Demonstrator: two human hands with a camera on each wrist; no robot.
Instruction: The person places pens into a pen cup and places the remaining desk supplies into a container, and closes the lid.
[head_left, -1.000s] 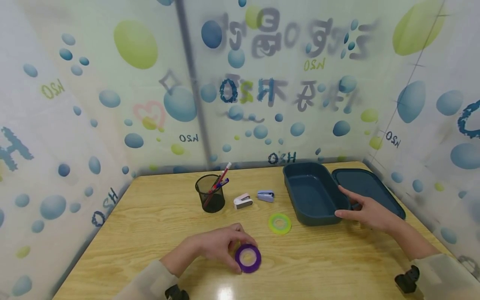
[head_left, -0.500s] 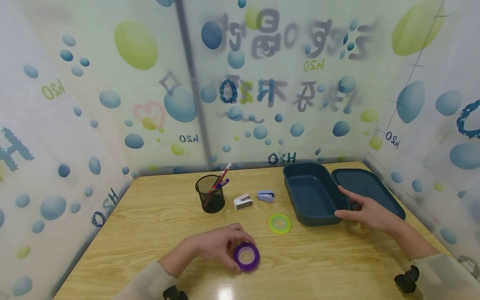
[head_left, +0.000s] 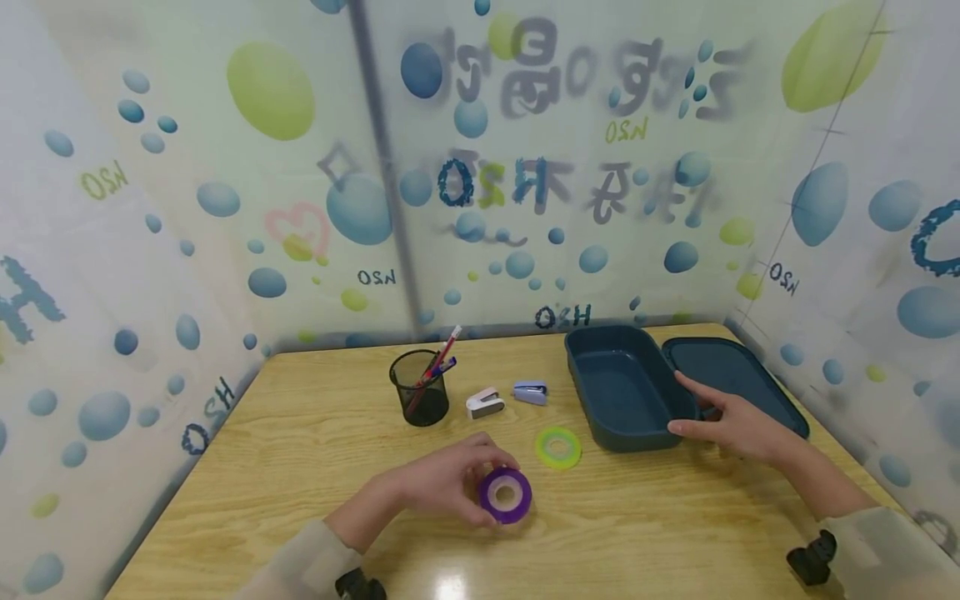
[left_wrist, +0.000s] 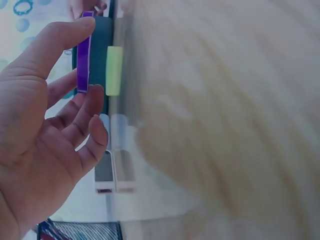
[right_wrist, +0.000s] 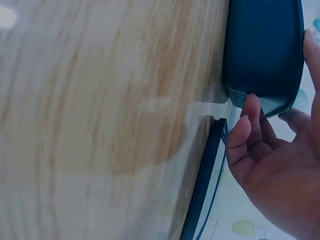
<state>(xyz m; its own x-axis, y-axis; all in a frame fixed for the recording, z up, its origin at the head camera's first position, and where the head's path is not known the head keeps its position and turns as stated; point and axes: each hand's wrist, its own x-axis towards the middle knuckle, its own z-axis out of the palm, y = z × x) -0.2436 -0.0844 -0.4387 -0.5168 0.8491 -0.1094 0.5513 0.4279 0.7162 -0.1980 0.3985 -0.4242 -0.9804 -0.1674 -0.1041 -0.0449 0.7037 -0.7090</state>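
Note:
In the head view my left hand [head_left: 446, 482] pinches a roll of purple tape [head_left: 522, 500] between thumb and fingers. The left wrist view shows the purple roll [left_wrist: 84, 60] edge-on, raised off the table. A yellow-green tape roll [head_left: 573, 450] lies flat just beyond it. At the right, my right hand [head_left: 738, 427] holds the front right corner of a dark blue open box [head_left: 637, 439], thumb on the front rim and index finger along the side rim. Seen from the right wrist, the other fingers of the right hand [right_wrist: 280, 155] curl against the box's outer wall [right_wrist: 265, 55].
Right of the box lies its flat dark blue lid [head_left: 738, 375]. A white mini stapler [head_left: 485, 403] and a light purple mini stapler [head_left: 531, 392] rest mid-table. Behind them to the left, a black mesh pen cup [head_left: 426, 407] holds several pens. Printed curtains [head_left: 480, 167] surround the table.
My left hand has moved slightly right and away from me with the purple tape roll, which is now tilted differently. The right hand keeps its hold on the box.

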